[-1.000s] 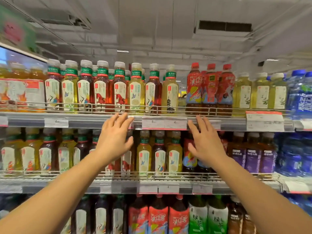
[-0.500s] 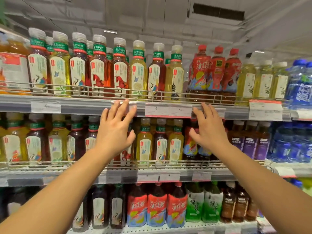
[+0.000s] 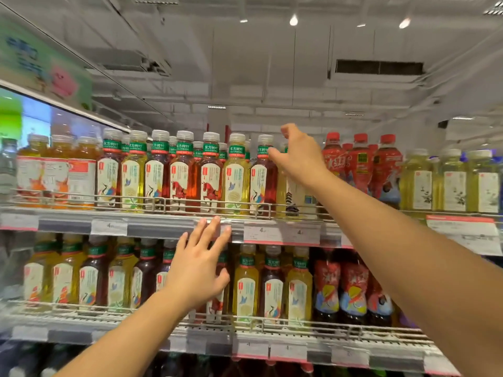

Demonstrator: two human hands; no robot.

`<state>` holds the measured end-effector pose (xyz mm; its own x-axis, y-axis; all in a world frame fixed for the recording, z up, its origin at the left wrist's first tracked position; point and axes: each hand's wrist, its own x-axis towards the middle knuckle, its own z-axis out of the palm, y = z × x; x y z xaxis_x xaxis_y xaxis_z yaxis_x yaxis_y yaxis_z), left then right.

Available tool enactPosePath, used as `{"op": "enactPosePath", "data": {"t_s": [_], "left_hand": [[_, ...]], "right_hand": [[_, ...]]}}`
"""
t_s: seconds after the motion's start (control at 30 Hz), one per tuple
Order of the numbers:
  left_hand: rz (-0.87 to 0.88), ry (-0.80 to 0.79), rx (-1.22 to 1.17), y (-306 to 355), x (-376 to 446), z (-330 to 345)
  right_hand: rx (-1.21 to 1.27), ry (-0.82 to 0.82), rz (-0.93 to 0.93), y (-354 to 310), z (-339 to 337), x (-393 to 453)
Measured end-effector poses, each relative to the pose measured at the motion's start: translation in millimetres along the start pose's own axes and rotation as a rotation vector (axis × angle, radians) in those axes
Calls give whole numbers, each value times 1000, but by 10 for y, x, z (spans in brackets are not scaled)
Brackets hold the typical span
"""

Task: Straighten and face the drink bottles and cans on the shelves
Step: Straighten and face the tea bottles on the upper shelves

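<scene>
The right hand [image 3: 299, 156], grip loosely curled and holding nothing, nears a pale-yellow plastic tea bottle [image 3: 295, 194]; full, smooth, likely slippery, best gripped mid-label.

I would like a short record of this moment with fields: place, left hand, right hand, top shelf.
place: store drink shelves
left hand: open, fingers spread, in front of the middle shelf, fingertips near the price rail
right hand: raised to the top-shelf tea bottles, fingers curled; grip unclear
top shelf: tea bottles, then red bottles further right
</scene>
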<state>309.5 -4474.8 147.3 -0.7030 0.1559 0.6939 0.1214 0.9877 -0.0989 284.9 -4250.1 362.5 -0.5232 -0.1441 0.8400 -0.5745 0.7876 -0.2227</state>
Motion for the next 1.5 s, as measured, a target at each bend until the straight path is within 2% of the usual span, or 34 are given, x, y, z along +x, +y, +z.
{"op": "enactPosePath", "data": {"t_s": [0.13, 0.23, 0.3, 0.4, 0.6, 0.73, 0.83, 0.97, 1.03, 1.1, 1.2, 1.33, 1.4, 1.5], "left_hand": [[-6, -54, 11, 1, 1, -74], [-21, -76, -20, 24, 5, -95], [-29, -88, -24, 29, 5, -107], [-32, -101, -39, 30, 13, -135], [-45, -126, -31, 42, 11, -166], [-48, -131, -33, 42, 11, -174], [-31, -143, -12, 2, 14, -194], [-15, -129, -29, -22, 7, -170], [-6, -115, -43, -36, 11, -150], [10, -113, -61, -54, 16, -158], [70, -140, -65, -132, 28, -219], [150, -164, -190, -417, 36, -466], [155, -64, -232, -652, 43, -610], [63, 139, -266, -1087, 123, -801]], "right_hand": [[90, -136, 140, -116, 73, 261], [232, -174, 220, -118, 204, 334], [281, -145, 249, -88, 332, 381], [204, -50, 270, -30, 442, 420], [179, -126, 114, -87, 382, 385], [66, 4, 44, -37, 413, 224], [84, 77, -11, 52, 402, 139], [439, 214, 7, 65, 241, 30], [669, 347, 90, 26, 155, -17], [825, 383, 196, -30, 129, -63], [997, 235, 230, -116, 259, -221], [943, 16, 143, -189, 714, -496], [962, -17, 165, -222, 957, -557], [1009, 9, 178, -267, 1239, -589]]}}
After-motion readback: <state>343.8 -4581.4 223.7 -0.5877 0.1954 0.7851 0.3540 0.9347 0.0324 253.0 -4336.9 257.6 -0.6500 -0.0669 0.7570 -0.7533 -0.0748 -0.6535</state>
